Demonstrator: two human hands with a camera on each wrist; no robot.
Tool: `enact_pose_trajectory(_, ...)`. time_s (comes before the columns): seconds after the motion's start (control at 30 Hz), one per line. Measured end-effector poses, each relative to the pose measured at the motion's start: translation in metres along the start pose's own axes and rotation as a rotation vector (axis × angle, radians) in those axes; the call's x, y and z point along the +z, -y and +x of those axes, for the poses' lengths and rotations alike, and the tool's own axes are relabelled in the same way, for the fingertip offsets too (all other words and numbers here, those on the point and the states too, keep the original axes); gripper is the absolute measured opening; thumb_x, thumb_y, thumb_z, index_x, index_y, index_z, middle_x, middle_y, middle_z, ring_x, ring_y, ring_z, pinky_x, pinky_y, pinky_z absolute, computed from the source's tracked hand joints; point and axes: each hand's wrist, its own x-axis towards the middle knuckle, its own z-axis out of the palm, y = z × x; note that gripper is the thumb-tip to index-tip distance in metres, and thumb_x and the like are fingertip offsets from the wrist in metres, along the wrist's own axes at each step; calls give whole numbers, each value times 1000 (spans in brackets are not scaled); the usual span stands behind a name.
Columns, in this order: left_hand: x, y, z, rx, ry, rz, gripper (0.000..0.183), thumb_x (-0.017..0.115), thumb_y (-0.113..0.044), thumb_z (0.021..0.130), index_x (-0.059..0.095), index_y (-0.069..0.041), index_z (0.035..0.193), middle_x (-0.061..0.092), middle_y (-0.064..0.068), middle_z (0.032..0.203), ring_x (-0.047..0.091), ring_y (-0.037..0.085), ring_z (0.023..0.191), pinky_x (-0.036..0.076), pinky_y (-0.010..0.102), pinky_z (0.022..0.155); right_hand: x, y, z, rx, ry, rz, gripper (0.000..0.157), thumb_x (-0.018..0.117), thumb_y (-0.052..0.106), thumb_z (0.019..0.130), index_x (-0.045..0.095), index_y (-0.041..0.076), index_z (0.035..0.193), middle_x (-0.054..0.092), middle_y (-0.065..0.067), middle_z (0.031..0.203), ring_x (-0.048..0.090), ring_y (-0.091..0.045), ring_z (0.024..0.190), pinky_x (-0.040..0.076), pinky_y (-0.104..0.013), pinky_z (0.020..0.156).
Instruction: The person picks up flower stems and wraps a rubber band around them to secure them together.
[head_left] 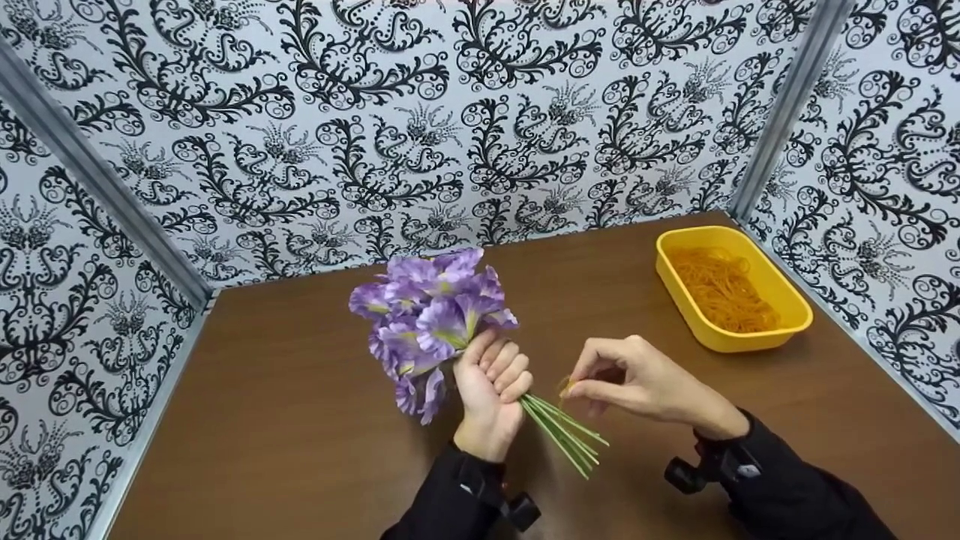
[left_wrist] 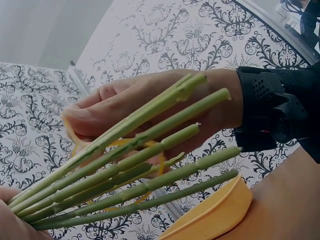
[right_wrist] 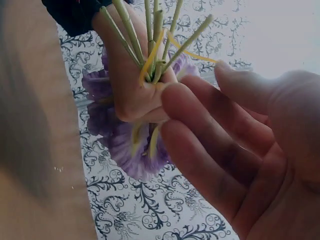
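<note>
My left hand [head_left: 491, 386] grips a bunch of purple artificial flowers [head_left: 427, 322] just below the blooms, fingers wrapped round the stems. Several green stems [head_left: 562, 431] stick out of the fist toward the lower right, their cut ends spread apart. Beside those ends, my right hand [head_left: 645, 379] pinches a thin yellow rubber band between thumb and fingers. In the right wrist view the rubber band [right_wrist: 195, 54] stretches from the thumb to the stems. The left wrist view shows it looped about the stems, partly hidden behind them.
A yellow plastic tub [head_left: 739, 345] holding a heap of rubber bands [head_left: 724, 289] stands at the back right of the brown table [head_left: 285, 420]. Patterned panels [head_left: 390, 157] with grey metal posts enclose the table at the back and sides.
</note>
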Motion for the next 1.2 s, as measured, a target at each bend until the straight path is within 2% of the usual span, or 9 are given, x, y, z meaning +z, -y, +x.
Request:
enact_pose_trajectory(0.23,-1,4,0,-1,-5,40,48,28,-18,104,19,-20,57,25,-11,45,14,2,39,15,14,33,1,2,1,48,-132,30,15,69,-8,91,65,5,98,74,-9,89,69,-24,59,59,-37,50)
enact_pose_trajectory(0.37,1,3,-1,-8,4,33,49,29,-18,104,20,-20,56,24,-11,46,15,2,39,15,14,33,-5,-3,1,81,-173,-43,14,71,-4,91,66,8,97,74,-7,88,69,-25,60,60,-36,52)
enact_pose_trajectory(0.5,3,2,-3,-22,21,19,48,29,-18,104,22,-20,56,24,-11,46,15,3,40,15,14,33,-11,-14,1,128,-180,-117,12,72,3,92,67,13,96,72,-1,82,68,-25,58,59,-36,51)
enact_pose_trajectory(0.63,6,-1,-6,-34,41,-10,48,28,-18,104,24,-20,56,23,-10,47,14,3,41,15,14,34,-14,-30,1,144,-130,-152,9,73,8,93,70,15,96,71,3,78,67,-21,57,58,-35,49)
enact_pose_trajectory(0.77,9,-6,-8,-35,49,-77,48,29,-19,103,26,-19,55,25,-9,47,13,3,42,14,14,34,-8,-47,2,66,-36,-176,11,74,6,92,75,15,99,74,0,82,69,-17,59,58,-28,50)
enact_pose_trajectory(0.87,11,-10,-8,-7,56,-119,47,29,-19,103,26,-19,56,24,-9,48,13,3,42,14,14,35,4,-57,5,-60,36,-305,10,74,5,92,76,13,99,75,2,84,68,-8,62,56,-19,53)
enact_pose_trajectory(1.0,11,-15,-8,69,92,-170,45,28,-18,103,23,-19,59,20,-9,50,12,3,44,13,15,36,34,-61,4,-219,98,-452,8,74,4,90,74,12,91,69,8,77,59,3,62,47,-9,54)
enact_pose_trajectory(1.07,10,-17,-8,111,111,-196,44,28,-18,103,21,-19,60,18,-9,51,11,4,44,13,15,36,52,-57,1,-280,117,-516,6,74,8,90,71,12,92,68,7,80,60,1,70,50,-12,62)
enact_pose_trajectory(1.2,8,-22,-6,182,125,-232,42,32,-16,100,19,-19,60,16,-9,52,10,4,45,12,15,37,84,-42,-4,-356,207,-615,6,72,11,93,67,13,92,64,7,79,60,-3,71,49,-12,65)
